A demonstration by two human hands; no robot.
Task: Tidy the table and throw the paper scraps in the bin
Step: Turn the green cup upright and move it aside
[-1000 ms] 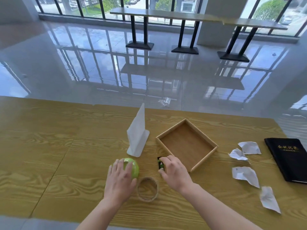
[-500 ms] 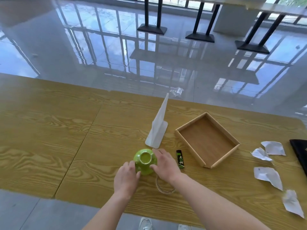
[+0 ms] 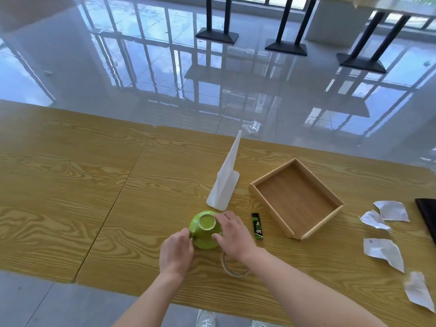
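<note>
Green cup (image 3: 204, 226) sits base-up, near the bench (image 3: 94, 185) front; left hand (image 3: 177, 252) fingers pinch its handle side, right hand (image 3: 232, 234) fingers curl round its wall, probably to turn it upright; paper scraps (image 3: 383, 252) lie untouched far right, past the wooden tray (image 3: 272, 172).

One head-worn camera looks forward and down across the table (image 3: 70, 185) from close above.

I am wearing white lace-up sneakers (image 3: 206, 318), peeking out below the near edge of the table (image 3: 70, 185); my forearms (image 3: 295, 286) are showing bare.
</note>
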